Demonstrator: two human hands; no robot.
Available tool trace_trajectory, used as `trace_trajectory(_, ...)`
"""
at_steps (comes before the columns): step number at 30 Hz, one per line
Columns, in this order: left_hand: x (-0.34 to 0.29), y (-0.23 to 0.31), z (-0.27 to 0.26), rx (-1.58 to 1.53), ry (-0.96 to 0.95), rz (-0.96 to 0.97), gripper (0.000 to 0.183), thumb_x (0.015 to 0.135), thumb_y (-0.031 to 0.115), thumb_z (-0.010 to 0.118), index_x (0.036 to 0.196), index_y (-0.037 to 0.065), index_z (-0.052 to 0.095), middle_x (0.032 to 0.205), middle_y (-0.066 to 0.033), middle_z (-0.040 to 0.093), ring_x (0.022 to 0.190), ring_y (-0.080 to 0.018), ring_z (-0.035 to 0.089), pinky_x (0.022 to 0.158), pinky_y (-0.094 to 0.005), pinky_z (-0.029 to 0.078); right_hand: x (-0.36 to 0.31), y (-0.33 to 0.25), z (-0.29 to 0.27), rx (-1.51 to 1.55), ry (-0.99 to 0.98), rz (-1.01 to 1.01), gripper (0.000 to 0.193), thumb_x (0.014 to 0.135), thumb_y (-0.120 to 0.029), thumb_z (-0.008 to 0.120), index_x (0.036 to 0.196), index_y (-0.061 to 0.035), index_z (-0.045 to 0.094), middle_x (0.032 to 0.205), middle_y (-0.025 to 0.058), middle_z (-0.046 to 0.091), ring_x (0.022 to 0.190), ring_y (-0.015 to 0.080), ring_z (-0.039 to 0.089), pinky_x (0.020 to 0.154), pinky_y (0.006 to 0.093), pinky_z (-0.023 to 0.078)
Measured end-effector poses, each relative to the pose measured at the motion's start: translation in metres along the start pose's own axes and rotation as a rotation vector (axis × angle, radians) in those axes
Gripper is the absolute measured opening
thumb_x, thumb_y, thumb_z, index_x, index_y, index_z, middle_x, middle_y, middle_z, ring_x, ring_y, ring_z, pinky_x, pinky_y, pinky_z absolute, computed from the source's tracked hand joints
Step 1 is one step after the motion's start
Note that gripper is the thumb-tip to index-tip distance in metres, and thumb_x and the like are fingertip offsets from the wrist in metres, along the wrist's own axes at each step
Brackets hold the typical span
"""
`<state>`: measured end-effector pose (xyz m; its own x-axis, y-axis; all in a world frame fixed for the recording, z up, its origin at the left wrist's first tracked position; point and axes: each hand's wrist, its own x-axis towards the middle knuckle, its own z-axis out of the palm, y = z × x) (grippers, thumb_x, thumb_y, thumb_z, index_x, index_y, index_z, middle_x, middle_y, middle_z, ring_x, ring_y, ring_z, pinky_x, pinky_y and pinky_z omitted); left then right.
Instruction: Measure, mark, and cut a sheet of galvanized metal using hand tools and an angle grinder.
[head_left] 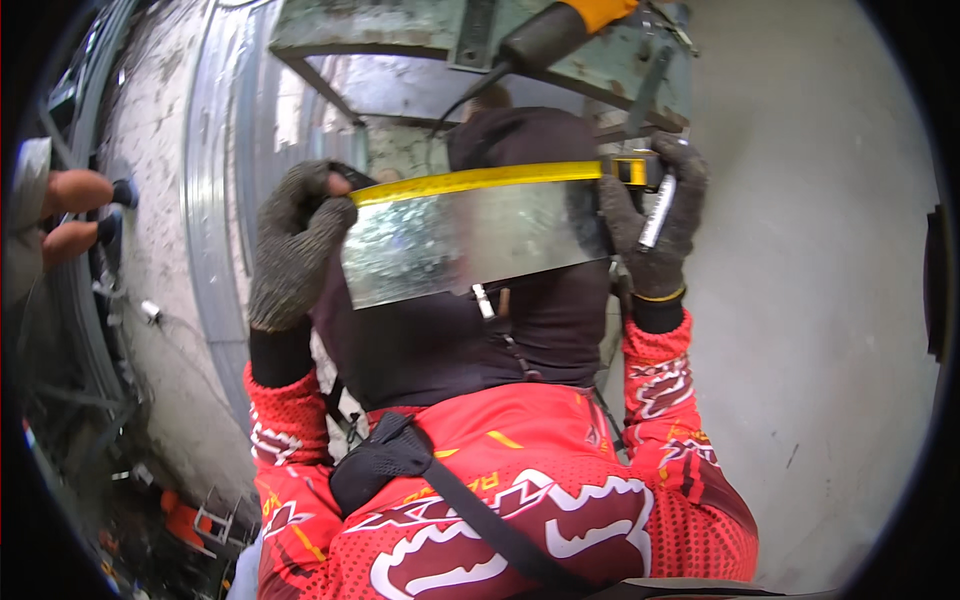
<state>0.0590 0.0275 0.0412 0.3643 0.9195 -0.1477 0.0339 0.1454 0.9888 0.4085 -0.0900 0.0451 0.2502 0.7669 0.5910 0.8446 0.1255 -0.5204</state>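
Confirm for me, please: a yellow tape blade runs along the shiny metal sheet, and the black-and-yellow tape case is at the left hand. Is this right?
Not entirely: the black-and-yellow tape case is at the right hand, not the left hand, as the head view shows. The yellow tape blade does run along the shiny metal sheet.

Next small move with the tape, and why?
Probably read the yellow tape at the right edge of the metal sheet: it is stretched along the sheet's upper edge, with the left hand at its left end and the right hand holding the tape case.
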Motion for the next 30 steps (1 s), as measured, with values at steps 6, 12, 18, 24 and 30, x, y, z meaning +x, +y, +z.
trace_trajectory(6,-0.003,-0.007,-0.006,0.004,0.007,-0.019,0.016,0.092,-0.002,0.069,0.106,0.004,0.064,0.097,0.0011,0.063,0.085,-0.0087,0.058,0.076,-0.0243,0.048,0.005,-0.007,-0.009,-0.058,-0.044,0.008,0.058,0.08,-0.01,0.087,0.129,-0.0026,0.057,0.121,0.0153,0.061,0.11,0.0316,0.062,0.098,0.0446,0.05)
trace_trajectory(12,-0.004,-0.006,-0.007,-0.015,0.015,-0.022,0.018,0.092,-0.003,0.069,0.108,0.004,0.064,0.1,-0.0006,0.064,0.088,-0.01,0.06,0.08,-0.0255,0.05,-0.002,0.0,-0.015,0.131,-0.032,0.116,0.048,0.094,-0.024,0.077,0.132,-0.0012,0.057,0.123,0.014,0.063,0.116,0.0268,0.062,0.103,0.0416,0.049)
trace_trajectory(18,-0.003,-0.002,0.002,-0.052,0.0,-0.004,0.017,0.092,-0.005,0.067,0.107,0.004,0.066,0.098,0.0003,0.065,0.087,-0.0092,0.06,0.079,-0.0257,0.051,0.002,0.003,-0.021,0.144,0.033,0.063,0.045,0.091,-0.019,0.08,0.128,-0.0007,0.06,0.124,0.0148,0.064,0.114,0.0272,0.063,0.101,0.0407,0.05)
trace_trajectory(24,-0.003,0.001,0.002,-0.049,-0.004,-0.021,0.017,0.093,-0.006,0.066,0.106,0.004,0.064,0.096,0.0,0.063,0.082,-0.0084,0.059,0.074,-0.0242,0.049,0.006,-0.014,-0.03,0.446,0.312,0.06,0.033,0.104,-0.018,0.067,0.124,0.0072,0.062,0.12,0.0177,0.067,0.117,0.0282,0.066,0.099,0.0399,0.057)
trace_trajectory(30,-0.002,0.005,0.002,0.019,0.002,-0.012,0.015,0.093,-0.004,0.065,0.106,0.004,0.063,0.095,-0.0001,0.063,0.082,-0.0082,0.058,0.074,-0.0241,0.049,0.008,-0.085,0.004,0.815,-0.227,0.414,0.025,0.101,-0.007,0.063,0.122,0.0051,0.059,0.099,0.0151,0.067,0.087,0.0204,0.066,0.076,0.0322,0.055)
